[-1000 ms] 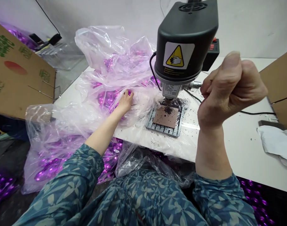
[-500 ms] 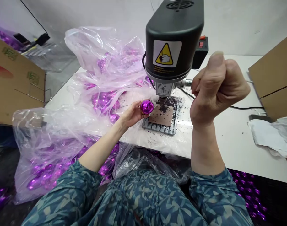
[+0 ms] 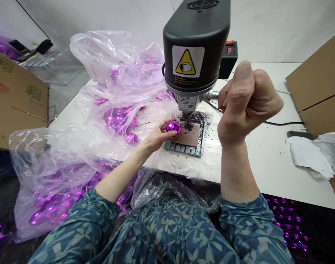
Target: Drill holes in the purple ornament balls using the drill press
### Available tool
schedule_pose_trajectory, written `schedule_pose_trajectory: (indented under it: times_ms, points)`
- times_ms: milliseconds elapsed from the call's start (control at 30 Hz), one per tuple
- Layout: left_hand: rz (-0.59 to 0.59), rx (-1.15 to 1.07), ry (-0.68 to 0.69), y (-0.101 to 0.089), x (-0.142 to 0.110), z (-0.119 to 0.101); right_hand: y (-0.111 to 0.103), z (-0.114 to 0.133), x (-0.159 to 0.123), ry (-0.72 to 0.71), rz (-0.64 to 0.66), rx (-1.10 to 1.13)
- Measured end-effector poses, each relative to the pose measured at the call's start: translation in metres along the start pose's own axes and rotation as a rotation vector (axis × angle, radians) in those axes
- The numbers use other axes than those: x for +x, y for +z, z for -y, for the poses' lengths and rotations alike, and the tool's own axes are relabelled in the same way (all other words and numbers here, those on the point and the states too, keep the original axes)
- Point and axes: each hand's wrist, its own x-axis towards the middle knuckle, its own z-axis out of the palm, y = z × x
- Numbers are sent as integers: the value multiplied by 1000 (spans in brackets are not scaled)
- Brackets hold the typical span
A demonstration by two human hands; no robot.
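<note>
My left hand (image 3: 159, 137) pinches a shiny purple faceted gem (image 3: 173, 127) between thumb and fingers. It holds the gem at the left edge of a brown board (image 3: 190, 135), which has a small dark hole and black shavings on it. The board lies on the slotted metal base (image 3: 184, 149) of a small black drill press (image 3: 196, 47). My right hand (image 3: 247, 101) is closed in a fist at the press's right side, around the feed lever (image 3: 214, 95). Most of the lever is hidden by the fist. The chuck (image 3: 187, 115) sits above the back of the board.
Clear plastic bags (image 3: 98, 99) with many purple gems spread over the left of the white table (image 3: 266, 157). Cardboard boxes (image 3: 318, 73) stand on the right, and another carton (image 3: 19, 99) on the left. White paper (image 3: 307, 156) and a black cable (image 3: 283, 124) lie at right.
My left hand has turned the gem, so its faceted side shows and my thumb lies across its front. My right fist stays at the lever. The whole view has shifted slightly.
</note>
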Motion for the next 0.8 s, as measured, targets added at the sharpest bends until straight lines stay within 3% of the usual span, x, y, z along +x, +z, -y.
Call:
schedule_pose_trajectory:
  times_ms: [133,400,667,800]
  points:
    - [-52,146,65,4,0,-2,0,-1,-2,2,1,-10]
    - [-23,32,-68,12,7,0,-1,0,-3,62,76,90]
    - [9,68,-75,12,11,8,-2,1,-4,154,121,86]
    - [46,155,-36,11,13,11,-2,3,-4,83,72,40]
